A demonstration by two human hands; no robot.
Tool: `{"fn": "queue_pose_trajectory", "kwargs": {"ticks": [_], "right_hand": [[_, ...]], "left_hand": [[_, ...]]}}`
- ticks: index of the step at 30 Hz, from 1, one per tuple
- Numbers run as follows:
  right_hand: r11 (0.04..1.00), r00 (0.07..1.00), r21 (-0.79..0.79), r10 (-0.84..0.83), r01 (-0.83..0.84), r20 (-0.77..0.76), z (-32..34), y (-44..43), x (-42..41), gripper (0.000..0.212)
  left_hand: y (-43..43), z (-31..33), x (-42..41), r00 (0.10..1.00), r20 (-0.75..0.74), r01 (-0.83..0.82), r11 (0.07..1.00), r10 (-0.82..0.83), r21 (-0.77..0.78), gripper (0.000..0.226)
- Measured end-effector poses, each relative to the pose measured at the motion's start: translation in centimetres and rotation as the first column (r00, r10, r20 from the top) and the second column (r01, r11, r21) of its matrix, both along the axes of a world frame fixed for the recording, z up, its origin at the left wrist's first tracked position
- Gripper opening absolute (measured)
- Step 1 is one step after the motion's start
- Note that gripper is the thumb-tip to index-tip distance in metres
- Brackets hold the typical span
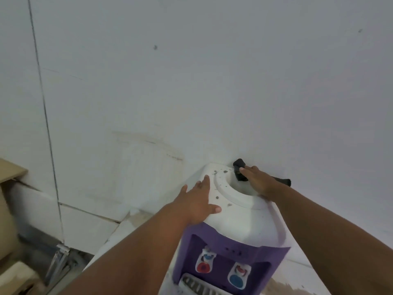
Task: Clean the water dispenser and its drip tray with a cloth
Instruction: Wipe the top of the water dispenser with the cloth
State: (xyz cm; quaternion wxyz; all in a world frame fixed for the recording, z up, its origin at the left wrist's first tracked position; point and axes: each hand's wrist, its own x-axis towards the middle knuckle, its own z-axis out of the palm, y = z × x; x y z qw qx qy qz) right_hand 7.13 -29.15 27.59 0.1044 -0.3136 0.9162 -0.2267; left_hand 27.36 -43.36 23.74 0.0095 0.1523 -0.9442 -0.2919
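A white and purple water dispenser (240,222) stands against a white wall, its top speckled with dark spots. On its purple front are a red tap (204,264) and a blue tap (237,275); the white slotted drip tray (197,286) shows at the bottom edge. My left hand (197,204) lies flat on the top's left side, fingers spread. My right hand (258,180) presses a black cloth (239,170) onto the back of the top, by the round bottle opening. Part of the cloth sticks out behind my wrist.
The white wall (191,81) runs right behind the dispenser. A cardboard box (10,173) and a beige object sit at the far left, with a metal folding piece (59,262) on the floor beside them. White boards lean against the wall at lower left.
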Motion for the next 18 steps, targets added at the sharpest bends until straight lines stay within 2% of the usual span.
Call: {"fn": "queue_pose_trajectory", "kwargs": {"ticks": [4,8,14,18], "right_hand": [[0.999,0.999,-0.012,-0.038,0.038,-0.032,0.4,1.6,-0.9,0.048],[0.997,0.996,0.027,-0.069,0.071,-0.055,0.9,0.4,-0.8,0.052],[1.0,0.985,-0.007,-0.027,0.026,-0.17,0.0,-3.0,-0.6,0.03],[0.998,0.988,-0.049,-0.043,0.036,-0.15,-0.2,-3.5,-0.7,0.028]], "left_hand": [[0.4,-1.1,0.2,0.995,-0.062,-0.072,0.997,0.073,0.02,0.097],[0.6,-1.4,0.1,0.991,-0.056,-0.113,0.989,0.119,0.099,0.1],[0.6,-1.3,0.3,0.99,-0.064,-0.12,0.987,0.127,0.107,0.097],[0.5,-1.2,0.3,0.99,-0.049,-0.128,0.987,0.133,0.094,0.097]]}}
